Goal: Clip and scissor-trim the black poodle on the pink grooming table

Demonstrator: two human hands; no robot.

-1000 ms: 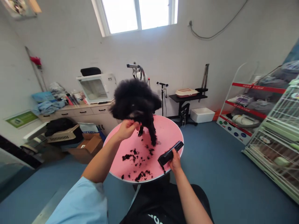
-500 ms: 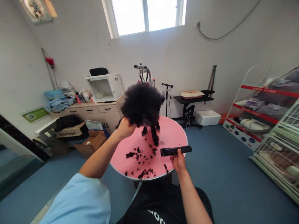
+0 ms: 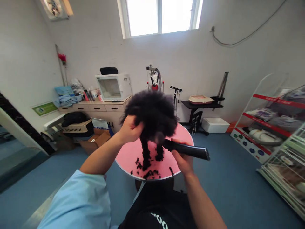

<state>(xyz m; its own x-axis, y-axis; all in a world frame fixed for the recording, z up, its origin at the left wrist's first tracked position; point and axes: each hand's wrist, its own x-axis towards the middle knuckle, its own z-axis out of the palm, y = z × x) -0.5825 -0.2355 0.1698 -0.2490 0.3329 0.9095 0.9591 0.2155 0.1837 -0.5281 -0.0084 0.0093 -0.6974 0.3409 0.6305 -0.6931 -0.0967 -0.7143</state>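
A fluffy black dog (image 3: 152, 111) stands on a round pink grooming table (image 3: 126, 159), its front legs toward me. My left hand (image 3: 131, 128) is closed on the fur at the left side of its head. In my right hand (image 3: 183, 159) is a black hair clipper (image 3: 190, 150), held level, its blade end at the lower right of the dog's head. Whether the blade touches the fur I cannot tell. Tufts of cut black fur (image 3: 152, 174) lie on the near part of the table, around the dog's paws.
A drawer cabinet (image 3: 95, 107) with a white glass-fronted box (image 3: 113, 87) stands behind on the left. An open cardboard box (image 3: 97, 140) sits on the floor. To the right are a black stand (image 3: 202, 105), a white tub (image 3: 215, 125) and a wire cage (image 3: 286, 168).
The dog has come nearer, its front legs now among the cut tufts. My right hand has brought the clipper up to the dog's head. My left hand still grips the fur.
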